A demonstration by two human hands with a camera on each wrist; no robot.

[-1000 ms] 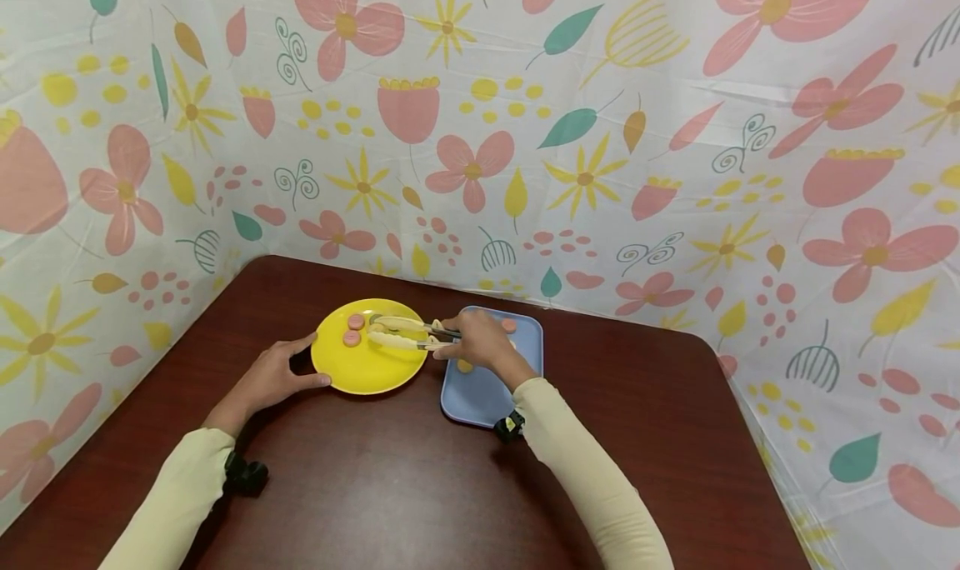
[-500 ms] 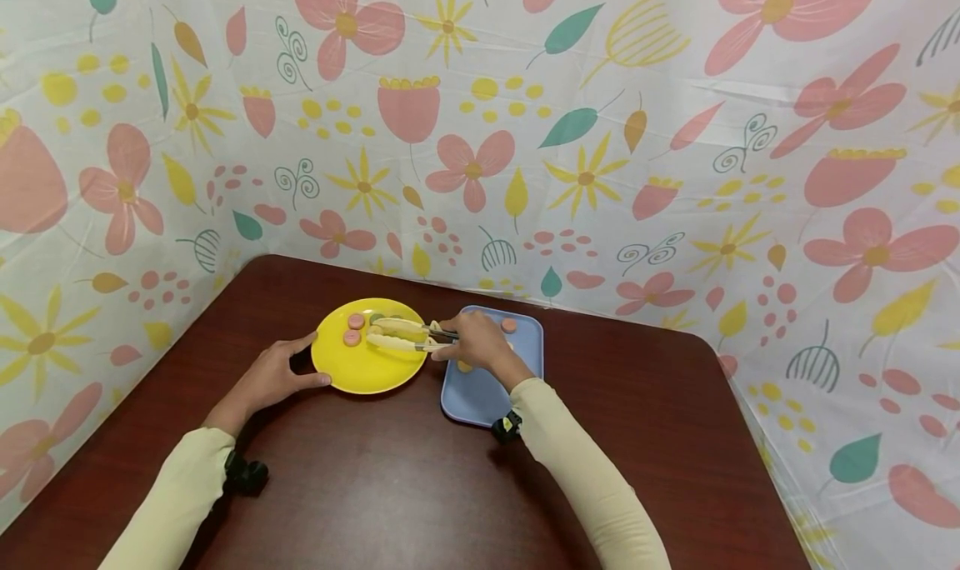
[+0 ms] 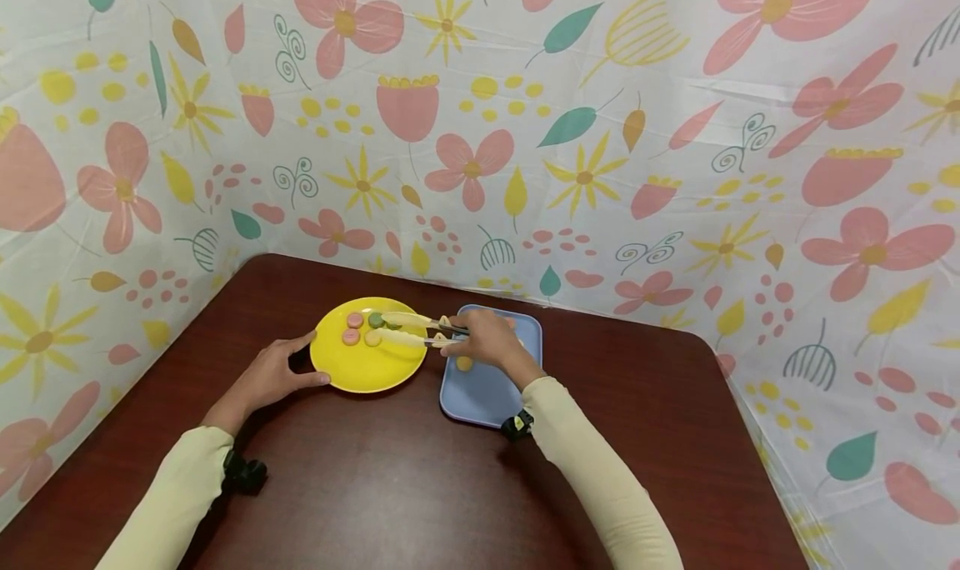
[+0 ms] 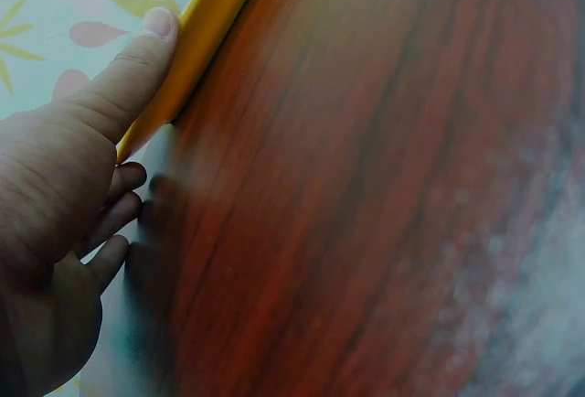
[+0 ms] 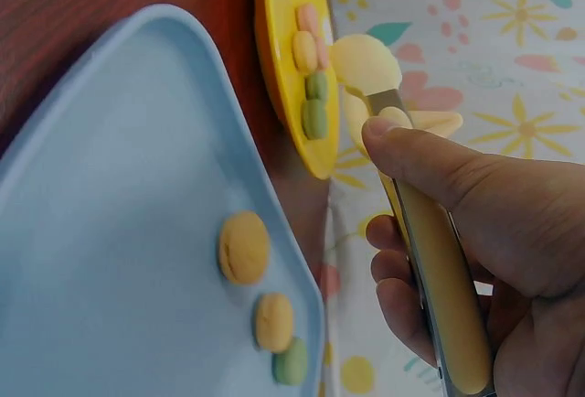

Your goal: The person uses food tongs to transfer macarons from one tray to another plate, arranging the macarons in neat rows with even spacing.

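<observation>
My right hand (image 3: 491,337) grips a pair of tongs (image 3: 408,317) with cream tips and metal handles. The tips stand apart over the right side of a yellow plate (image 3: 367,374). On that plate lie two pink macarons (image 3: 350,337), a yellow macaron (image 3: 372,337) just left of the tips, and two green macarons (image 5: 314,119), partly covered by the tongs in the head view. My left hand (image 3: 273,374) steadies the plate's left rim, thumb and fingers spread along it. In the left wrist view the straight thumb (image 4: 137,68) lies against the plate's side.
A blue tray (image 3: 480,399) stands right of the plate, under my right hand. Yellow macarons (image 5: 244,248) and a green macaron (image 5: 291,362) lie along one side of it. Floral cloth (image 3: 480,137) hangs behind the brown table (image 3: 390,487).
The tongs' tips have spread and drawn back to the right with my right hand. The yellow macaron now shows clear of them on the plate. My left hand has stayed at the rim.
</observation>
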